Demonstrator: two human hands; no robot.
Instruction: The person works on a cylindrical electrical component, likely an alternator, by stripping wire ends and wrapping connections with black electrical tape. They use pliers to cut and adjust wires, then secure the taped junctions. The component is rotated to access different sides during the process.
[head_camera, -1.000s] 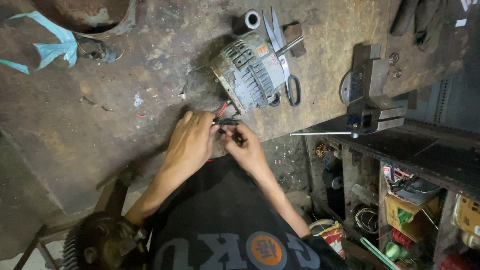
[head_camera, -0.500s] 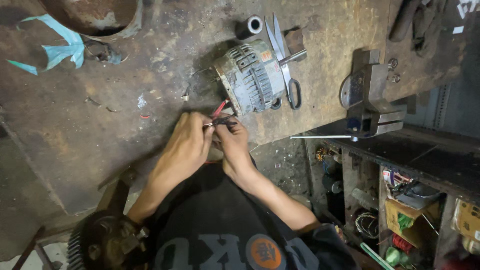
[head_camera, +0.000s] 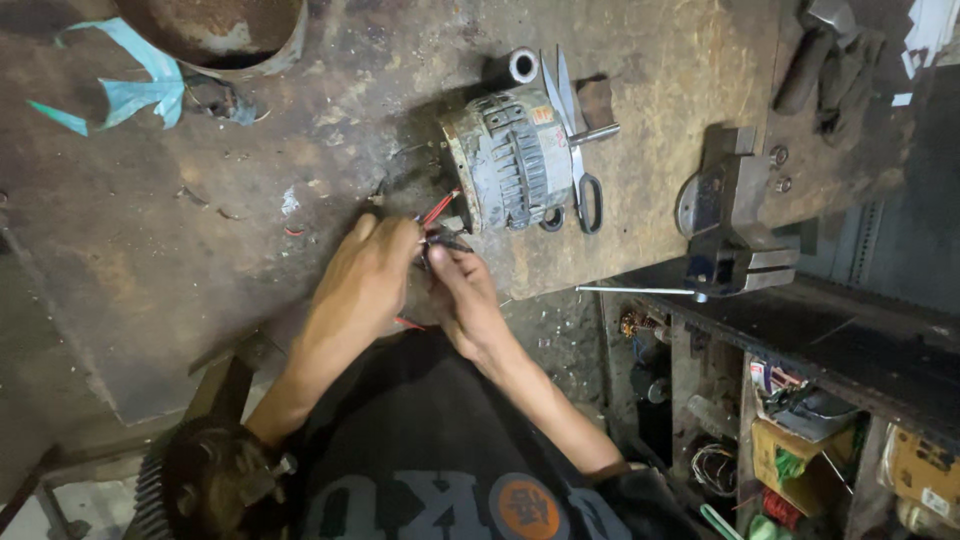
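Seen from above, two bare hands meet at the near edge of a stained, worn workbench (head_camera: 200, 250). The left hand (head_camera: 362, 280) has its fingers curled closed, pinching a thin red wire (head_camera: 438, 207) between thumb and fingertips. The right hand (head_camera: 462, 298) is likewise closed, its fingertips pressed together on the dark wire ends (head_camera: 447, 242) just beside the left thumb. The two hands touch at the fingertips. The red wire runs up to a grey, ribbed alternator (head_camera: 505, 160), which lies on its side on the bench just beyond the hands. A pair of scissors (head_camera: 575, 135) lies against the alternator's far side. A metal bench vise (head_camera: 732, 215) sits at the bench corner, well apart to the right.
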